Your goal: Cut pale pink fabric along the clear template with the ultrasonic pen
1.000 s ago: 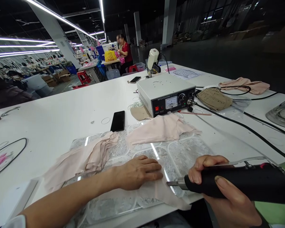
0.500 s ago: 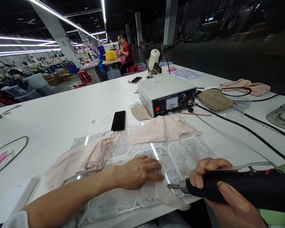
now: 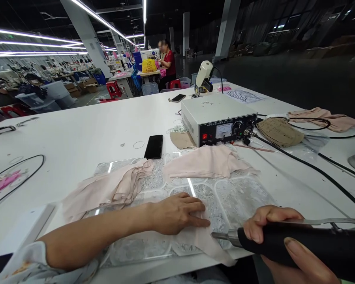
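Landmark: grey-white metal control box with black front panel (image 3: 217,114), on the white worktop (image 3: 91,126). All places taken from it

Left hand (image 3: 179,215): on the near side of the box, palm down, fingers slightly spread, lying on a thin, pale pink fabric piece (image 3: 208,242) over a clear mat with grey marbled patches (image 3: 242,199). Right hand (image 3: 273,217): nearer the wearer and to the right of the box, closed round a black cylindrical handheld tool with a metal nose (image 3: 272,238). Tool lies roughly level, its tip pointing left, at the fabric piece and just beside the left fingertips. Whether tip and fabric touch, cannot tell.

Between box and left hand, a crumpled pale pink cloth (image 3: 201,162). Near side and left of box: a layered stack of pale pink cloth (image 3: 115,183), and a black phone (image 3: 154,146) above it. Thick black cable (image 3: 313,165) runs from the box front off to the right. Right of box: brown flat pieces (image 3: 279,132). Beyond box: white lamp-like device (image 3: 204,73); farther off, left, a person in a red top (image 3: 169,63), seated at a machine
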Action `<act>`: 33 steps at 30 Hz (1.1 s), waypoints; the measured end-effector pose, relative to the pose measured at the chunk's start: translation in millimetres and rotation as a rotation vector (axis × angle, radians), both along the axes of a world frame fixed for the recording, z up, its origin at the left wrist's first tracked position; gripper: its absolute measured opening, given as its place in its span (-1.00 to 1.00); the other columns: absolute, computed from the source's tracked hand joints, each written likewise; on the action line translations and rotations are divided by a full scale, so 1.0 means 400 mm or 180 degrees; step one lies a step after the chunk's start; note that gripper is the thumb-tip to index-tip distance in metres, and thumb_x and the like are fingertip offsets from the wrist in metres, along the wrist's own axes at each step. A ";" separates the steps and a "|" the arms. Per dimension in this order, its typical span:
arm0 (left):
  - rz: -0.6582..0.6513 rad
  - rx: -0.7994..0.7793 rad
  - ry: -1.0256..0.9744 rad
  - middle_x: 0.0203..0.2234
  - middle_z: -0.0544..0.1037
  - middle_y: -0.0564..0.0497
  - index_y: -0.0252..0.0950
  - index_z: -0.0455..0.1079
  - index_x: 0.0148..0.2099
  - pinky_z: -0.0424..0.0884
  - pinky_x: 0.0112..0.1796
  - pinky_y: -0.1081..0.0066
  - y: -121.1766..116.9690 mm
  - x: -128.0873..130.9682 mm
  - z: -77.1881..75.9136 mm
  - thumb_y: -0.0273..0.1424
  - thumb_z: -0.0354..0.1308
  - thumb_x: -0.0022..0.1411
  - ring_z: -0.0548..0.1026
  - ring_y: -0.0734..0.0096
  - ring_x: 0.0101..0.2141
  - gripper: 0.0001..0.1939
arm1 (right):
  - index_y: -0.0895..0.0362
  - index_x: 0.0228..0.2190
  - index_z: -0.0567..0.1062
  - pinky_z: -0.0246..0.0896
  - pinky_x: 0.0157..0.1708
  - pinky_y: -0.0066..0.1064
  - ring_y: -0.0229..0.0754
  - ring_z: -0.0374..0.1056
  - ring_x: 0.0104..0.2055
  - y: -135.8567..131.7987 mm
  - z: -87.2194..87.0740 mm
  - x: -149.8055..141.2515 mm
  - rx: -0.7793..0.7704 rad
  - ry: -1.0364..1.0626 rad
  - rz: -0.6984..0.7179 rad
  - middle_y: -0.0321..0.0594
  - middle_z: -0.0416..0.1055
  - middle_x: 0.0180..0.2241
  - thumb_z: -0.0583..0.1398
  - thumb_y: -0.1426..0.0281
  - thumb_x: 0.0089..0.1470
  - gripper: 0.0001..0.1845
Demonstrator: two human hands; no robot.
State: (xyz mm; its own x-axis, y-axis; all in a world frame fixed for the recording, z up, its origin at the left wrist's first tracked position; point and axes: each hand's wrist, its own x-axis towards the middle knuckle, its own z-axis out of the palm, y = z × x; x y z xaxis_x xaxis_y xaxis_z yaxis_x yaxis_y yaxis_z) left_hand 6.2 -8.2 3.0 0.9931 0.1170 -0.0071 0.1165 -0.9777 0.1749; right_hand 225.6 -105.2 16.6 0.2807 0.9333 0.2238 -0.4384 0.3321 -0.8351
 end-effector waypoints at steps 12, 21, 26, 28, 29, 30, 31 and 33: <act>0.0015 0.0053 0.0237 0.07 0.38 -0.14 -0.16 0.34 0.21 0.31 -0.02 0.30 -0.006 0.003 0.015 -0.58 0.01 0.29 0.34 0.19 0.10 -0.52 | 0.07 -0.34 0.43 0.36 -0.52 -0.34 -0.27 0.28 -0.51 0.004 -0.029 0.015 0.0193 0.0012 -0.0437 -0.30 0.29 -0.44 0.23 0.32 -0.03 -0.84; 0.0031 0.0015 0.0188 0.08 0.37 -0.12 -0.14 0.33 0.22 0.29 0.02 0.30 -0.005 0.000 0.003 -0.57 0.03 0.27 0.31 0.20 0.13 -0.50 | 0.08 -0.37 0.44 0.35 -0.53 -0.30 -0.27 0.28 -0.54 0.036 -0.029 0.006 0.0300 -0.0132 -0.0371 -0.30 0.34 -0.45 0.25 0.33 -0.06 -0.85; 0.0028 0.0014 0.0258 0.08 0.37 -0.13 -0.14 0.32 0.23 0.28 0.02 0.29 -0.005 0.001 0.005 -0.57 0.02 0.28 0.31 0.21 0.13 -0.50 | 0.09 -0.36 0.45 0.34 -0.53 -0.33 -0.28 0.29 -0.54 0.039 -0.035 0.001 0.0304 -0.0130 -0.0386 -0.29 0.36 -0.43 0.24 0.32 -0.06 -0.83; 0.0029 0.0024 0.0276 0.09 0.36 -0.13 -0.14 0.32 0.23 0.28 0.02 0.29 -0.006 0.001 0.006 -0.57 0.02 0.29 0.30 0.21 0.13 -0.50 | 0.10 -0.36 0.46 0.33 -0.54 -0.34 -0.29 0.29 -0.54 0.042 -0.037 -0.002 0.0327 -0.0165 -0.0393 -0.28 0.36 -0.43 0.23 0.31 -0.05 -0.84; 0.0028 0.0032 0.0278 0.09 0.36 -0.13 -0.14 0.32 0.24 0.28 0.02 0.29 -0.005 0.001 0.006 -0.57 0.01 0.30 0.30 0.21 0.13 -0.50 | 0.10 -0.36 0.46 0.34 -0.53 -0.34 -0.30 0.29 -0.54 0.042 -0.038 -0.003 0.0328 -0.0180 -0.0390 -0.28 0.37 -0.43 0.23 0.31 -0.04 -0.84; 0.0027 0.0041 0.0278 0.09 0.36 -0.13 -0.14 0.32 0.24 0.28 0.02 0.29 -0.005 0.001 0.006 -0.57 0.01 0.30 0.30 0.21 0.13 -0.50 | 0.10 -0.36 0.46 0.34 -0.53 -0.34 -0.30 0.30 -0.54 0.043 -0.037 -0.003 0.0325 -0.0191 -0.0385 -0.28 0.37 -0.43 0.23 0.31 -0.04 -0.84; 0.0026 0.0050 0.0279 0.09 0.36 -0.13 -0.13 0.31 0.24 0.28 0.02 0.29 -0.005 0.001 0.006 -0.56 0.01 0.31 0.30 0.21 0.13 -0.51 | 0.10 -0.36 0.45 0.34 -0.53 -0.34 -0.30 0.30 -0.54 0.043 -0.036 -0.004 0.0326 -0.0200 -0.0378 -0.28 0.37 -0.43 0.23 0.31 -0.03 -0.84; 0.0028 0.0063 0.0269 0.10 0.36 -0.12 -0.13 0.31 0.24 0.29 0.02 0.30 -0.005 0.000 0.004 -0.56 0.01 0.31 0.30 0.21 0.14 -0.51 | 0.10 -0.38 0.45 0.35 -0.54 -0.34 -0.29 0.31 -0.54 0.043 -0.032 -0.003 0.0344 -0.0249 -0.0346 -0.29 0.37 -0.45 0.24 0.32 -0.03 -0.86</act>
